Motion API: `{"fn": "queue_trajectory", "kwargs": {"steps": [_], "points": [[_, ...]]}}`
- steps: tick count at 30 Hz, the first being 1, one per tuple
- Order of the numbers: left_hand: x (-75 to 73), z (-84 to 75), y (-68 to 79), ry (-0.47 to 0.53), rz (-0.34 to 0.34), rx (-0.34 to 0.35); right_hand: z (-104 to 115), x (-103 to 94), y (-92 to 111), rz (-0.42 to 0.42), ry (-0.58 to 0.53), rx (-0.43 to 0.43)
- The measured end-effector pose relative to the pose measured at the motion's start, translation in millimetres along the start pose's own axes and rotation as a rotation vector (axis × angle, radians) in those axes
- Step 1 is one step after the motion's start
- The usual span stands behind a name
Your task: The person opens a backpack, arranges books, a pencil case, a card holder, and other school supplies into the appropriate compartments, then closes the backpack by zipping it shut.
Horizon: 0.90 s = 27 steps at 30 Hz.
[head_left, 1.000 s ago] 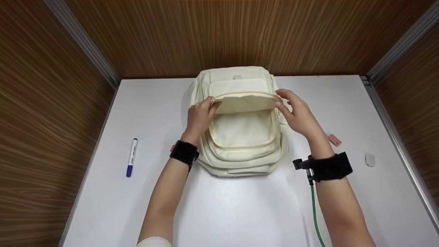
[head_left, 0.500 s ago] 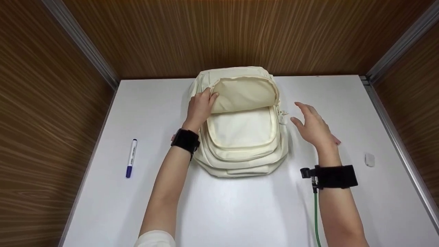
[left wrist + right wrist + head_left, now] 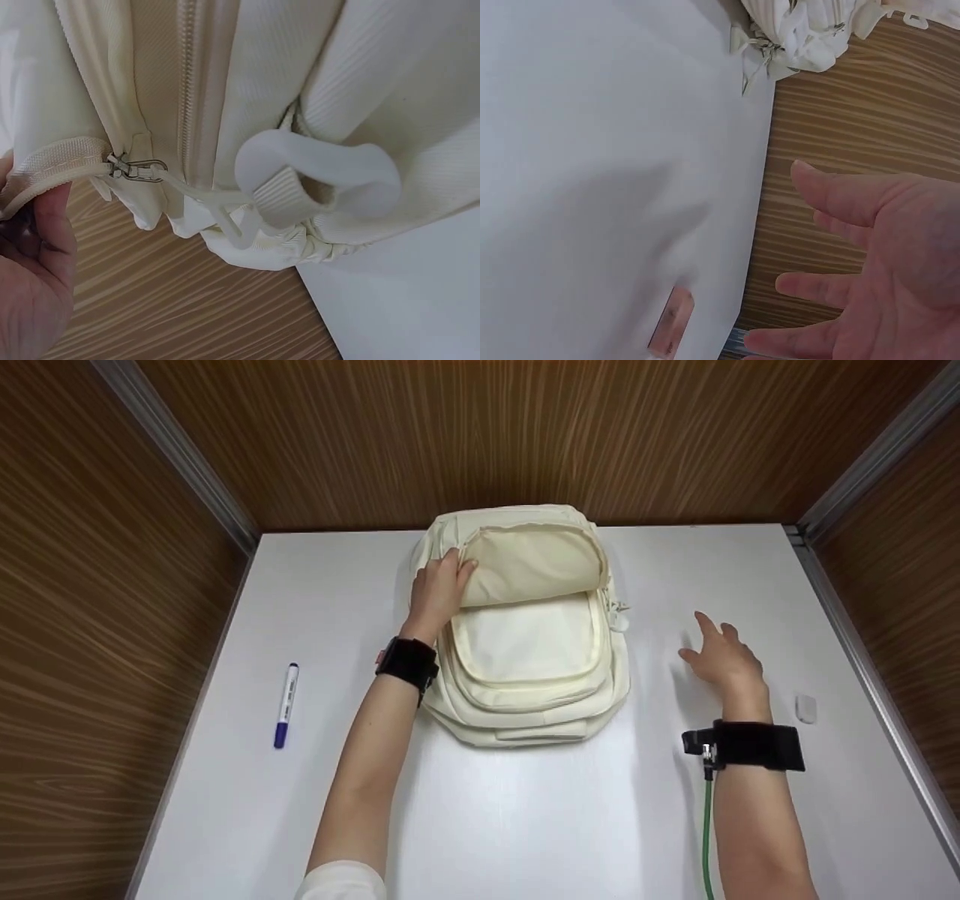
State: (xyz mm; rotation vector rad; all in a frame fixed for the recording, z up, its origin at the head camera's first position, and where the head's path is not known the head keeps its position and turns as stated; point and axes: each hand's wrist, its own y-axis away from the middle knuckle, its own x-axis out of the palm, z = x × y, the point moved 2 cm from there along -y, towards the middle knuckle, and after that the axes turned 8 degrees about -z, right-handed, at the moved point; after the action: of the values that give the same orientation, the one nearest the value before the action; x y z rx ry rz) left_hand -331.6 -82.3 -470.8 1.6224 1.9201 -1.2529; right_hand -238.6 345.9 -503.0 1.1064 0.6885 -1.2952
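Note:
A cream backpack lies on the white table, its front pocket unzipped. My left hand pinches the left edge of the pocket flap and holds it folded up, baring the pale pocket inside. In the left wrist view, thumb and fingers grip that zippered edge beside a metal zipper pull. My right hand is over the table to the right of the backpack, fingers spread and holding nothing. Near it in the right wrist view lies a pink eraser, which the hand hides in the head view.
A marker with a blue cap lies on the left of the table. A small white object is at the right, beside my right wrist. Wood-grain panels stand at the back and sides. A green cable hangs from the right wristband.
My right hand has let go of the flap's right side and moved right and toward me. The left hand has drawn the flap farther up and back, still holding its edge.

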Motion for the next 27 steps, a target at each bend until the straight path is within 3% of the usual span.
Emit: {"fn": "queue_trajectory", "kwargs": {"steps": [7, 14, 22, 27], "points": [[2.6, 2.1, 1.7, 0.000, 0.007, -0.007, -15, 4.7, 8, 0.021, 0.002, 0.090], [1.7, 6.4, 4.7, 0.013, -0.010, -0.014, -12, 12.7, 6, 0.055, 0.044, 0.050], [3.3, 8.5, 6.6, 0.015, -0.010, -0.005, -14, 19.5, 2, -0.033, 0.001, 0.085], [3.6, 9.9, 5.9, 0.010, -0.015, -0.015, -18, 19.6, 2, 0.049, -0.033, 0.096]]}}
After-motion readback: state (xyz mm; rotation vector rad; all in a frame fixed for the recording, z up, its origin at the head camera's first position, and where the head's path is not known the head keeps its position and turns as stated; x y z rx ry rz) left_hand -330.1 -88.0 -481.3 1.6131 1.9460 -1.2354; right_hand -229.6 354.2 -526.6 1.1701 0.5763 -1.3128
